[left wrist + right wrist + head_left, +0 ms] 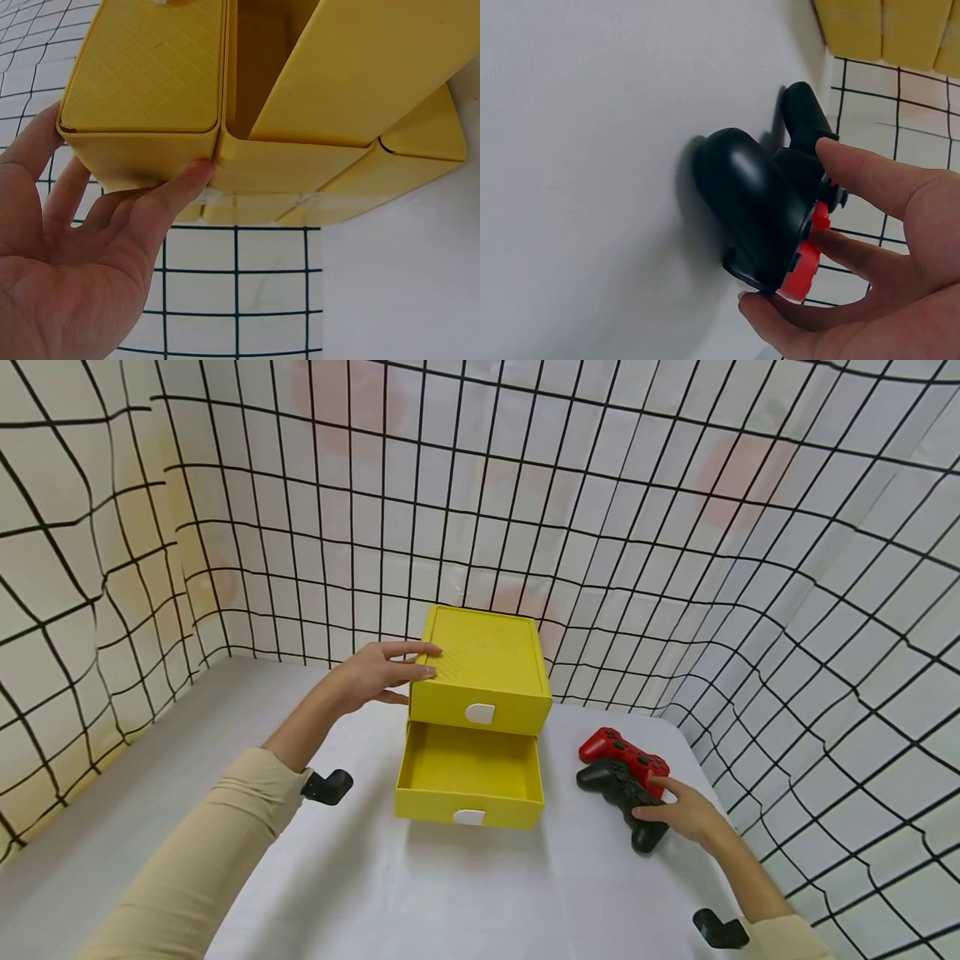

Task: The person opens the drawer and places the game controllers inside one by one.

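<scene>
A yellow drawer unit (487, 652) with white handles stands on the table, its lower drawer (468, 768) pulled out and bare inside. My left hand (382, 672) rests at the unit's upper left edge, straight fingers on the top; in the left wrist view, digits (199, 172) lie against its yellow side. On the right, a black game controller (618, 793) lies against a red game controller (622, 752). My right hand (686, 814) pinches the black one between thumb and fingers. The right wrist view shows the fingers at its edge, with the red controller (802, 270) partly hidden behind it.
A white table surface (480, 893) spreads under everything. Walls of white cloth with a black grid (487, 485) enclose the back and both sides. The right wall stands close beside the right forearm.
</scene>
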{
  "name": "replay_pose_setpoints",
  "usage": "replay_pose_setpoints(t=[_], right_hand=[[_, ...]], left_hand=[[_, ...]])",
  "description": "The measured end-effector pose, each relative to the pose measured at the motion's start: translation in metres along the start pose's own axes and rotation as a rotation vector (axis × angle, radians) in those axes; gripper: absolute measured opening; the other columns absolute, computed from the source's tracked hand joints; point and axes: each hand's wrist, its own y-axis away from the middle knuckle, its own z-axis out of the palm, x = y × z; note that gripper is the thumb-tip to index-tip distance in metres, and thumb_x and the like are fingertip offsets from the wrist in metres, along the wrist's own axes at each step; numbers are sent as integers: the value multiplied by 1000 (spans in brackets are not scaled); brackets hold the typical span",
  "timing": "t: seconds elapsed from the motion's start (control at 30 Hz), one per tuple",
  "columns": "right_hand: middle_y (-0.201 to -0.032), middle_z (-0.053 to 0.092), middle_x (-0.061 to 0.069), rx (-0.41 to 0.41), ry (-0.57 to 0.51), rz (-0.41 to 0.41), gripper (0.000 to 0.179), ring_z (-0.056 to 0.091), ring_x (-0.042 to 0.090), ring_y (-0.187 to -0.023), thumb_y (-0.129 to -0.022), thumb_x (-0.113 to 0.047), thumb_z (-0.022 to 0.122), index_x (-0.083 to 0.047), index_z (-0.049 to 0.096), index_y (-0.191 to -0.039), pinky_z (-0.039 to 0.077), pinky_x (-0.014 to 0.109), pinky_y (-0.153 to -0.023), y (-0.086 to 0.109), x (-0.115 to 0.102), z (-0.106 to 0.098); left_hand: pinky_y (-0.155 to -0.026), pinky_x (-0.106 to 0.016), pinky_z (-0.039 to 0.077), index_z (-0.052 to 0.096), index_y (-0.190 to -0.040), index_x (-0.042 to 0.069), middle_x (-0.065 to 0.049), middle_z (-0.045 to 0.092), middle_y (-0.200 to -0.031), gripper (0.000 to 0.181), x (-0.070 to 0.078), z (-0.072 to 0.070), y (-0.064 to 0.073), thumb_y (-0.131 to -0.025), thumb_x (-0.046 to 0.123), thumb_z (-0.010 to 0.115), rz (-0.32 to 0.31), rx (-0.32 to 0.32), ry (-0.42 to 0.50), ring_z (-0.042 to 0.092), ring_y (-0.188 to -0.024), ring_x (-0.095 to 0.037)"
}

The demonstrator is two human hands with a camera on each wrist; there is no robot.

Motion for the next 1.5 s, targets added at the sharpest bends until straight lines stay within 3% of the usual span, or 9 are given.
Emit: replay_pose_setpoints(t=[0.23,0.73,1.13,1.5], right_hand=[[-155,27,40,-24,-41,46,89,28,60,-139,-89,-45,74,3,35,-153,37,76,-105,-4,4,8],[-149,37,40,21,-27,42,87,39,56,-132,-90,-52,71,4,39,-149,44,71,-99,-7,3,15],[-143,47,39,123,43,49,86,49,52,-125,-85,-58,73,3,52,-141,52,60,-92,-8,8,18],[-139,50,40,177,85,70,91,56,51,-117,-83,-64,72,6,54,-139,56,52,-81,-4,1,17]], left_hand=[[-103,-52,53,56,-144,26,-7,39,-161,52,0,0,-1,-96,37,71,0,3,-7,41,-147,-34],[-103,-52,54,57,-143,27,-7,40,-161,51,0,0,-1,-95,37,72,-3,6,2,43,-146,-33],[-103,-51,54,56,-145,25,-8,40,-161,52,1,1,0,-96,35,71,-7,-2,17,45,-144,-33],[-102,-51,55,56,-144,24,-8,41,-160,51,1,0,0,-96,34,71,-5,4,7,42,-146,-34]])
